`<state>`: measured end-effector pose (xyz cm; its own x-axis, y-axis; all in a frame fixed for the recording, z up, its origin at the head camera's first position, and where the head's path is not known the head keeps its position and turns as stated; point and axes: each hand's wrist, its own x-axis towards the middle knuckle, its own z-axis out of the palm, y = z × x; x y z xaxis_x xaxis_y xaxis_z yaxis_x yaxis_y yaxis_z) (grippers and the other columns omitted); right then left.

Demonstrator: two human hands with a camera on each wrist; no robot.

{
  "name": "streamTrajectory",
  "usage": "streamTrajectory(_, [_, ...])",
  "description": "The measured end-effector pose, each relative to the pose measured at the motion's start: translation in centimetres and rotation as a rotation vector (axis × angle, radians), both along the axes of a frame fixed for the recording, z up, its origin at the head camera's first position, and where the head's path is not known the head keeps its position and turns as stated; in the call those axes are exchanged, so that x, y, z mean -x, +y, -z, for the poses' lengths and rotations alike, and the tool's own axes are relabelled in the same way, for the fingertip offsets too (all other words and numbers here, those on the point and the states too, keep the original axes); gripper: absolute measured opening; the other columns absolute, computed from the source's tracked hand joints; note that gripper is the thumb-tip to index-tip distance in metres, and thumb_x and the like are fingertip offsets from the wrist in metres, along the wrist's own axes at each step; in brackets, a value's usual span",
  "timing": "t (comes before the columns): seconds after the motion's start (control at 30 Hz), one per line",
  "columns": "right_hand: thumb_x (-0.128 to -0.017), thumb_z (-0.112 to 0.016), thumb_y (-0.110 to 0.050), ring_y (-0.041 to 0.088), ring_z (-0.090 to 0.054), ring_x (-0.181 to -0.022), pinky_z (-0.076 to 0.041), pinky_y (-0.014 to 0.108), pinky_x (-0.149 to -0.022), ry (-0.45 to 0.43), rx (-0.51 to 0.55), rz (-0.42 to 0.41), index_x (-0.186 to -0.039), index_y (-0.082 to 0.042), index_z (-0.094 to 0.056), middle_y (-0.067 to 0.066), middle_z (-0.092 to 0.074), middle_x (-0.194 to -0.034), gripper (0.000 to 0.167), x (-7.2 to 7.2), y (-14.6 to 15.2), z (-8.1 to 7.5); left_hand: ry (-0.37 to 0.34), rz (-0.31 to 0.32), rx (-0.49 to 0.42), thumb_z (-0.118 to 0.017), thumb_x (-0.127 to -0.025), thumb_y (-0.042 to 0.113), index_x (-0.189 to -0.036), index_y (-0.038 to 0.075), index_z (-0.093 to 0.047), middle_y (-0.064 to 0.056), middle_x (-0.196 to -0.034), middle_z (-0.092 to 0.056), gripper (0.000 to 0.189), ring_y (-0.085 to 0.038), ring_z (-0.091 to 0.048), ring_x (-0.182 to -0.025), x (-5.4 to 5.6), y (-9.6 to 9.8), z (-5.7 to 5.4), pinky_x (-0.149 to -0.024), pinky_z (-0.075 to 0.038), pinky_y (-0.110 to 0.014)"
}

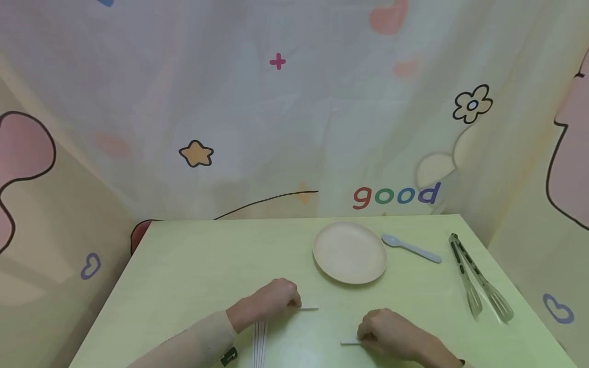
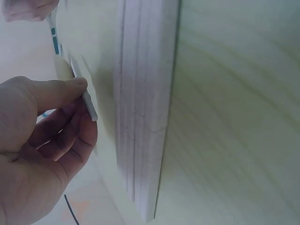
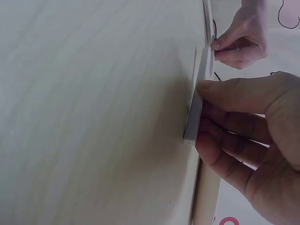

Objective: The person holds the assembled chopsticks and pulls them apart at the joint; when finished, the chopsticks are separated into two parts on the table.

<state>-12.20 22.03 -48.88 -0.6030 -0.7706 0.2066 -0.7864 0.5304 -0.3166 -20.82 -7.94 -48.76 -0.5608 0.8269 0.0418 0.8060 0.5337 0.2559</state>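
My left hand pinches a short, thin white stick between thumb and fingers, low over the table. To the right and closer to me, my right hand pinches another such stick. The right wrist view shows that stick as flat-sided with a squared end, very near the tabletop; whether it touches is unclear. Several long white strips lie side by side below my left wrist. Close up in the left wrist view, these strips have uneven ends.
A round beige plate sits beyond the hands on the pale table. Right of it lies a light blue spoon. Metal tongs with slotted ends lie spread near the right edge. A printed cloth hangs behind the table.
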Motion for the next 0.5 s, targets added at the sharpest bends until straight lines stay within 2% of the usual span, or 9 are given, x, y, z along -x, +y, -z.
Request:
streamTrajectory(0.27, [-0.081,-0.073,-0.005,-0.009,-0.046,-0.068,-0.039,0.007,-0.063,0.032,0.017,-0.008,-0.073,-0.021,-0.069,-0.019,-0.057,-0.071,0.018,-0.17,-0.09,0.2,0.012,0.013,0.001,-0.074,-0.084,0.007,-0.085,0.013,-0.079,0.008,-0.073,-0.064,0.008,0.003,-0.048,-0.065,-0.41,-0.1,0.38,-0.062,-0.04,-0.01])
streamTrajectory(0.5, [-0.081,-0.072,-0.004,-0.008,-0.051,-0.072,-0.044,0.011,-0.064,0.002,0.01,0.002,-0.076,-0.021,-0.071,-0.019,-0.06,-0.076,0.018,-0.07,-0.17,0.13,-0.017,-0.018,-0.006,-0.073,-0.083,0.005,-0.085,0.014,-0.079,0.009,-0.076,-0.066,0.01,0.003,-0.052,-0.068,-0.57,-0.3,0.34,-0.063,-0.043,-0.009])
